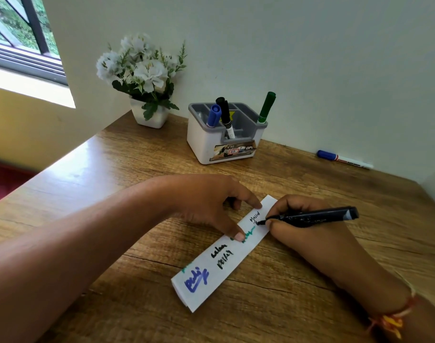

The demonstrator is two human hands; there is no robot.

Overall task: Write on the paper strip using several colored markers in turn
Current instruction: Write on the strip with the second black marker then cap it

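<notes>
Your right hand (298, 219) held a black marker (315, 216) with the fingers closed around its barrel, and the tip touched the far end of the long white folded paper strip (226, 253). This strip lay diagonally on the brown wooden table (112, 169), from near-left to far-right, in the middle of the scene. It already carried blue writing at the near end, then black words, then green, and small black writing by the marker tip.

Your left hand (211, 204) was spread open over the strip's left edge, with the thumb pressed on the green writing and the index finger pressed on the far end.

Far behind the hands stood a white and grey plastic pen holder (224, 142), with a blue marker (213, 115), a second black marker (225, 115) and a green marker (267, 107) upright in it. To its left stood a white pot of white flowers (147, 78). Another blue-capped marker (342, 159) lay on the table near the wall, far right.
</notes>
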